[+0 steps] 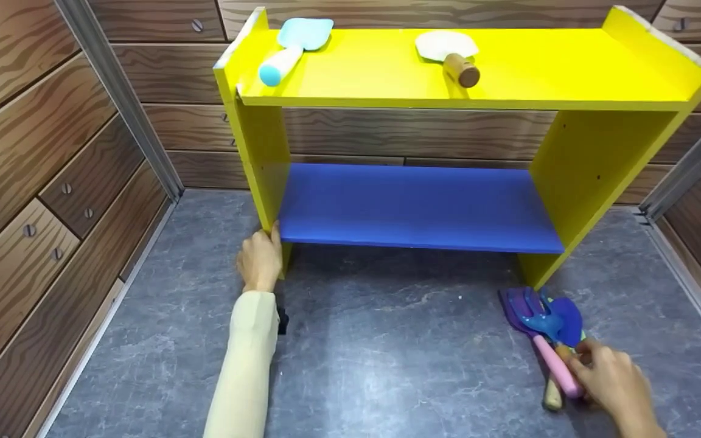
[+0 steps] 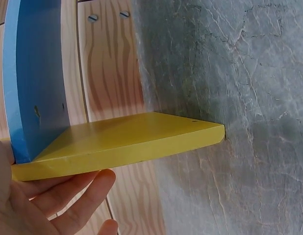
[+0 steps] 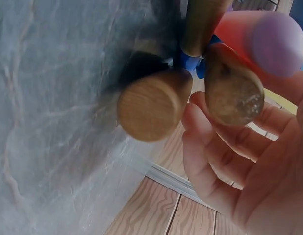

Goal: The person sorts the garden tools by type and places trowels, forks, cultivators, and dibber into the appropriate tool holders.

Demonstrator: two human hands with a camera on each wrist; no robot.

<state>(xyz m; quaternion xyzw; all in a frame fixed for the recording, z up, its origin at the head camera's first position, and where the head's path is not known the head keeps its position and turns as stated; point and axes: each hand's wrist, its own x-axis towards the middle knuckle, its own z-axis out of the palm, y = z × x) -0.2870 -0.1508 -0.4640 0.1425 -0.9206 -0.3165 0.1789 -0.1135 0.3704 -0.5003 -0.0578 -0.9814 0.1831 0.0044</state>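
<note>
My left hand [image 1: 259, 258] holds the left side panel [image 2: 127, 144] of a yellow shelf unit, just beside its blue shelf [image 1: 411, 207]. Its thumb is at the inner edge and its fingers lie along the outer face. By the unit's front right foot, my right hand [image 1: 615, 380] pinches the wooden handle [image 3: 235, 88] of a small blue garden fork [image 1: 539, 319]. That fork lies on a pile with a pink-handled purple tool [image 1: 554, 365] and a dark blue shovel head [image 1: 566, 322]. Another wooden handle [image 3: 151, 107] sticks out of the pile; its head is partly hidden.
On the yellow top board [image 1: 356, 67] lie a light-blue toy shovel [image 1: 305, 34] and a white-headed tool [image 1: 446, 45] with a brown handle. Wood-patterned walls [image 1: 52, 176] enclose the grey marbled floor [image 1: 381, 347] on the left, back and right.
</note>
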